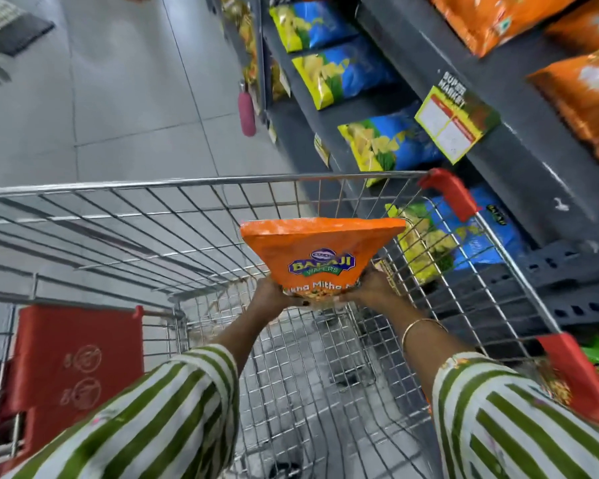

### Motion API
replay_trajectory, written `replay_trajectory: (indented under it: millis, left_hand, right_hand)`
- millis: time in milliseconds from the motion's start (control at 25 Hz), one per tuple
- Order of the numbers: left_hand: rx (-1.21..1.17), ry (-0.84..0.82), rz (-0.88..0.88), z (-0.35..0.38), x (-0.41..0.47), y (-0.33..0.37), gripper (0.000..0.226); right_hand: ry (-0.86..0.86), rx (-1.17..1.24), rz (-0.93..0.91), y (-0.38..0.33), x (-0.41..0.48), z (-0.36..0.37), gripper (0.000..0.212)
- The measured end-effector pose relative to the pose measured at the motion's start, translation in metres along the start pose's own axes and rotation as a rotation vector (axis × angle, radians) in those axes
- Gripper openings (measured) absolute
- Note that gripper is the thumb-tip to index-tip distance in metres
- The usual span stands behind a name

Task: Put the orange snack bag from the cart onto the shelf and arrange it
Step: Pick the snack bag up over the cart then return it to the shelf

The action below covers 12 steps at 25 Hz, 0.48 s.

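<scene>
An orange snack bag (317, 252) with a blue Balaji Wafers logo is held upright above the wire cart (201, 183). My left hand (274, 293) grips its lower left corner and my right hand (370, 288) grips its lower right corner. Both arms reach over the cart basket in green-and-white striped sleeves. The grey shelf (519, 157) rises to the right, with several orange bags (581, 98) lying on its upper level.
Blue-and-yellow chip bags (388, 143) fill the lower shelf levels. A yellow price tag (453, 124) hangs on the shelf edge. The cart has red corner guards (450, 191) and a red seat flap (77, 357). A pink bottle (247, 114) stands on the tiled floor.
</scene>
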State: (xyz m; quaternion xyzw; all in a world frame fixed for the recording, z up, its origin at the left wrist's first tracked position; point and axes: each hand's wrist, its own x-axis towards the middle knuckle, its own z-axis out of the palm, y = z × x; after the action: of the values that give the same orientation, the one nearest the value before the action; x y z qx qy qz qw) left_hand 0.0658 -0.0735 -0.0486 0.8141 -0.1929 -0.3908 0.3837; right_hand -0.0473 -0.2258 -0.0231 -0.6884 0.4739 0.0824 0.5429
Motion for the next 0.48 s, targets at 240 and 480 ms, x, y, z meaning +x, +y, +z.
replay_trajectory:
  millis: [240, 480]
  left_hand:
    - [0.103, -0.052, 0.134, -0.02, -0.042, 0.058, 0.054]
    - [0.196, -0.078, 0.277, -0.037, -0.122, 0.153, 0.051]
  right_hand:
    - [0.07, 0.072, -0.065, -0.019, -0.063, -0.03, 0.069]
    - [0.177, 0.17, -0.222, -0.046, -0.17, -0.089, 0.063]
